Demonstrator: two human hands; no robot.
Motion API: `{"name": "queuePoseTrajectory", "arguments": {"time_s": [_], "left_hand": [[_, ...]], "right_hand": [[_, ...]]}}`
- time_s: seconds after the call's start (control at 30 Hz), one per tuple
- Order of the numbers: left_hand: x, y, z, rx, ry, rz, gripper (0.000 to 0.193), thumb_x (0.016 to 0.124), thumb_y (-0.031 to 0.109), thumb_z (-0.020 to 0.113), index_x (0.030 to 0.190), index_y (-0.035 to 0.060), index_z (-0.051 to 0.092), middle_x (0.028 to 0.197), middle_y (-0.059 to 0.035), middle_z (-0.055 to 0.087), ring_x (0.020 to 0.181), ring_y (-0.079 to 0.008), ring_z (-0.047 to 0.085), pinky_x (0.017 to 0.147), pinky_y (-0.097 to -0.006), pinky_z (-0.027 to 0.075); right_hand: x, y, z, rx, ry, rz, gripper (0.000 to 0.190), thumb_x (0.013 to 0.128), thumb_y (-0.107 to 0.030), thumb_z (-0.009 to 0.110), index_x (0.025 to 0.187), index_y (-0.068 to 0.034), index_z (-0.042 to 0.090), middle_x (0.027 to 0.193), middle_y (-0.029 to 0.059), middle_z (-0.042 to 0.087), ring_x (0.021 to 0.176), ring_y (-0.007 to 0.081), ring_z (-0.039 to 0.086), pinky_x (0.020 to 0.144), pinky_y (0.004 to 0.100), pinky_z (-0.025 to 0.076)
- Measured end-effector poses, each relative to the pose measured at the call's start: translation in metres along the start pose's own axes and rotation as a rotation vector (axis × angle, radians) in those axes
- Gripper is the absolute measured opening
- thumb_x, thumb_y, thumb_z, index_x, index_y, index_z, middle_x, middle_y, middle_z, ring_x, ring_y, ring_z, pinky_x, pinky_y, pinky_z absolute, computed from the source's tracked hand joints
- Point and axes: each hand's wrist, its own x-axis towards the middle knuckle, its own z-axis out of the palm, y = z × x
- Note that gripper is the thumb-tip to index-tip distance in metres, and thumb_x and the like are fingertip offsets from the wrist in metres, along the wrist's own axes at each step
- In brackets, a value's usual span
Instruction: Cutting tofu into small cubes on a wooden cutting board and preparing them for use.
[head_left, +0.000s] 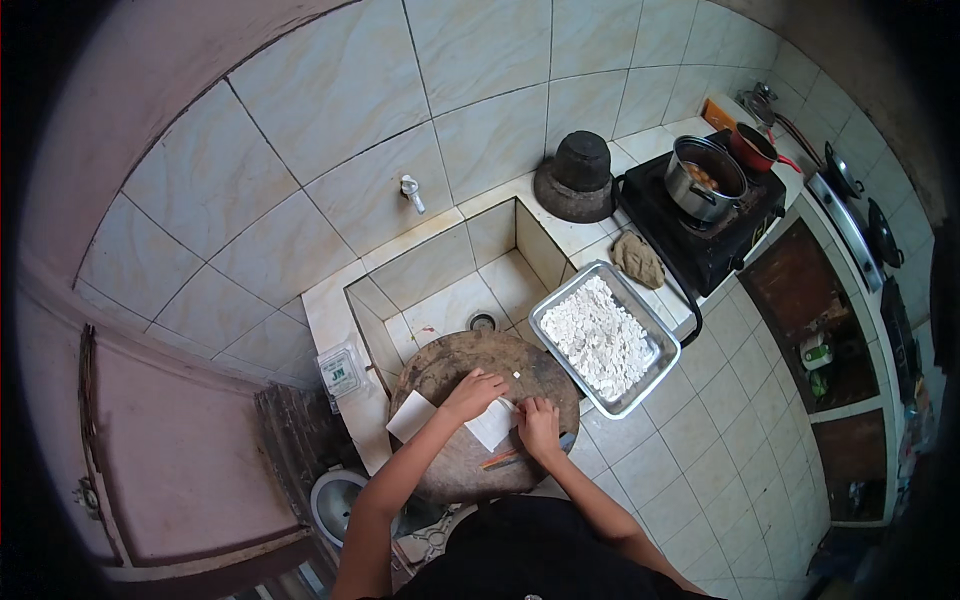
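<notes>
Over a round wooden board (480, 480), my left hand (476, 394) bends down at the upper edge of a white sheet (491, 426). At the sheet's right edge is my right hand (538, 420), with its fingers curled. A second white piece (412, 416) lies at the board's left side, partly behind my left forearm. One small white square (516, 374) rests on the wood above my hands. A narrow strip with orange and yellow (500, 460) lies below the sheet. Small white pieces (600, 337) fill a rectangular metal tray (670, 352) at the board's right.
A tiled basin (427, 292) lies behind the board, under a wall tap (412, 193). To the right, a black gas stove (705, 255) holds a steel pot (686, 187) and a red pan (752, 150). A crumpled cloth (637, 259) sits beside the tray. A plastic container (343, 373) stands left.
</notes>
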Motion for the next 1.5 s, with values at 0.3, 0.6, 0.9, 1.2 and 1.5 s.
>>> {"name": "queuePoseTrajectory", "arguments": {"time_s": [0.3,0.6,0.9,1.2,1.5], "left_hand": [[-0.002,0.001,-0.008,0.050,0.128,0.069,0.015,0.071,0.003,0.050,0.083,0.0086,0.055,0.088,-0.0051,0.051,0.092,-0.0212,0.049,0.078,-0.0333,0.037],[-0.002,-0.001,0.000,0.035,0.059,0.095,0.014,0.072,0.004,0.050,0.084,0.0083,0.058,0.091,-0.0050,0.053,0.095,-0.0195,0.049,0.081,-0.0325,0.036],[-0.005,-0.007,0.000,0.034,0.131,0.136,0.015,0.074,0.004,0.050,0.082,0.0112,0.060,0.083,-0.0017,0.054,0.087,-0.0162,0.053,0.080,-0.0313,0.037],[-0.019,-0.007,-0.004,0.011,0.061,0.092,0.013,0.074,0.007,0.053,0.085,0.0111,0.059,0.088,-0.0027,0.053,0.090,-0.0177,0.051,0.082,-0.0326,0.037],[-0.010,0.011,-0.010,-0.226,0.076,0.070,0.027,0.069,0.008,0.063,0.095,0.0134,0.057,0.098,-0.0024,0.054,0.103,-0.0185,0.048,0.094,-0.0392,0.028]], "right_hand": [[-0.004,-0.003,-0.005,0.038,-0.009,0.023,0.017,0.069,-0.005,0.060,0.085,-0.010,0.057,0.080,0.0057,0.056,0.083,0.0253,0.052,0.069,0.0410,0.036],[-0.002,-0.008,-0.004,-0.025,-0.030,0.045,0.017,0.072,-0.014,0.063,0.089,-0.010,0.061,0.083,0.0061,0.058,0.084,0.0248,0.053,0.070,0.0406,0.037],[0.004,-0.004,-0.005,0.079,-0.131,0.160,0.009,0.071,-0.015,0.064,0.079,-0.011,0.064,0.079,0.0070,0.062,0.083,0.0246,0.057,0.069,0.0416,0.037],[0.001,-0.009,-0.011,0.137,-0.188,0.175,0.010,0.067,-0.015,0.067,0.076,-0.011,0.066,0.076,0.0095,0.062,0.078,0.0271,0.058,0.068,0.0395,0.041],[0.009,0.005,-0.004,0.554,-0.186,0.309,0.007,0.070,-0.006,0.062,0.075,-0.005,0.066,0.071,0.0095,0.063,0.063,0.0172,0.060,0.059,0.0285,0.046]]}}
